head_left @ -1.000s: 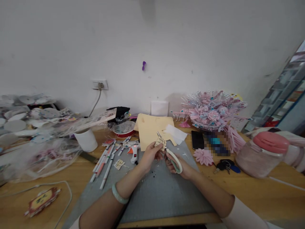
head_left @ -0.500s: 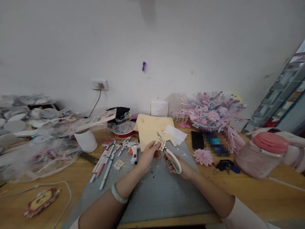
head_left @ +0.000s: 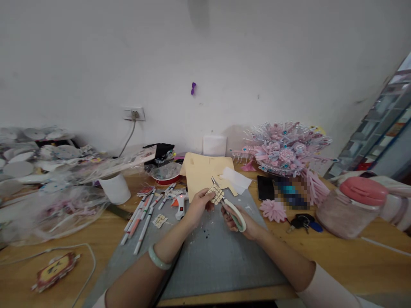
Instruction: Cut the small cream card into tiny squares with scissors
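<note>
At left, a patterned scrap (head_left: pixel 160 220) lies on the grey mat (head_left: pixel 221 261), apart from the hands. The left hand (head_left: pixel 197 208) pinches a patterned piece (head_left: pixel 217 194) above the mat, scissor tips showing beyond it; the right hand (head_left: pixel 248 223) grips the scissors (head_left: pixel 236 212). Cutting is judged under way, unfinished; how much trimming remains cannot be told.
</note>
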A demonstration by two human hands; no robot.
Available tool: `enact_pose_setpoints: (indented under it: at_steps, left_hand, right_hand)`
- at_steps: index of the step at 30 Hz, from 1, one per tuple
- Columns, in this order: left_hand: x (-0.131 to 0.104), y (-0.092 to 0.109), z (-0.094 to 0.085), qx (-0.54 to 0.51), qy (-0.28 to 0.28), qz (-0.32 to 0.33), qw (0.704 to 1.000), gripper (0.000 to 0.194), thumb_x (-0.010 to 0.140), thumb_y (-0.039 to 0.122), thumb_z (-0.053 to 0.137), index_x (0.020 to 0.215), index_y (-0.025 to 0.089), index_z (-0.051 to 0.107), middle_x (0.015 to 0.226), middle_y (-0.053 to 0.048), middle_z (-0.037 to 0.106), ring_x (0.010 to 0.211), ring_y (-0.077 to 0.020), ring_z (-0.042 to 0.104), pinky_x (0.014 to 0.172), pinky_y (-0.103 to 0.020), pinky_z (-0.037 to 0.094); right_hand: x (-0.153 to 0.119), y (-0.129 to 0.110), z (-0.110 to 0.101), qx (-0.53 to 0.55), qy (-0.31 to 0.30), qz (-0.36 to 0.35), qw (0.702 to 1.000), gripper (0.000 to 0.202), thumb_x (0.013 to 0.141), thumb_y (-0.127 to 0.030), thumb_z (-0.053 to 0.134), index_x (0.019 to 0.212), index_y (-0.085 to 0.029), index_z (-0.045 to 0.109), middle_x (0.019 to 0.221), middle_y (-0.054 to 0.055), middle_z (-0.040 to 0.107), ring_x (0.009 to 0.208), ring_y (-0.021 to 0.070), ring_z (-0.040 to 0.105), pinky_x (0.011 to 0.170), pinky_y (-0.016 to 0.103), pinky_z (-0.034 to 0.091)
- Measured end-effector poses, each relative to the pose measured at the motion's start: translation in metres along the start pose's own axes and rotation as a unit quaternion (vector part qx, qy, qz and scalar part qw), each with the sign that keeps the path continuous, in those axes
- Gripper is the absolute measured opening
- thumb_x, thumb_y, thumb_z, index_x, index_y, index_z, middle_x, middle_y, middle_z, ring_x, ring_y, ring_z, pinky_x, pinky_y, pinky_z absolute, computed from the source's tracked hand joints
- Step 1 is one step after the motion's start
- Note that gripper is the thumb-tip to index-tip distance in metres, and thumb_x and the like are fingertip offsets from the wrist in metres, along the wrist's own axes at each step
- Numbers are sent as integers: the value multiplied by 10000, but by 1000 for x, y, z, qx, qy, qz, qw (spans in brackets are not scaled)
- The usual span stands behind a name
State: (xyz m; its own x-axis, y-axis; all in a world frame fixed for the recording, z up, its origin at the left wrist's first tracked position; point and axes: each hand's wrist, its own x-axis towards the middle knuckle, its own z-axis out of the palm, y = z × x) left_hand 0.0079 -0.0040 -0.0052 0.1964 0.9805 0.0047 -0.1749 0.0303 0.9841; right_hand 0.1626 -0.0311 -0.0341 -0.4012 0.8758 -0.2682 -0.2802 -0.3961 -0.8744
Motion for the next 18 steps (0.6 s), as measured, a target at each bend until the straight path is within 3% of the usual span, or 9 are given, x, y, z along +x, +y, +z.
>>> enact_pose_setpoints:
  at_steps: [18]
  left_hand:
    - [6, -3, -4, -21, 78, 44, 996, 208, 580, 326, 650, 614, 169, 518, 568, 42, 492, 513, -96, 443, 457, -190, 323]
  right_hand:
    - [-4, -5, 5, -6, -2, 10, 1000, 513, 507, -530, 775, 724, -170, 479, 501, -104, 378, 377, 8, 300, 353, 145, 158]
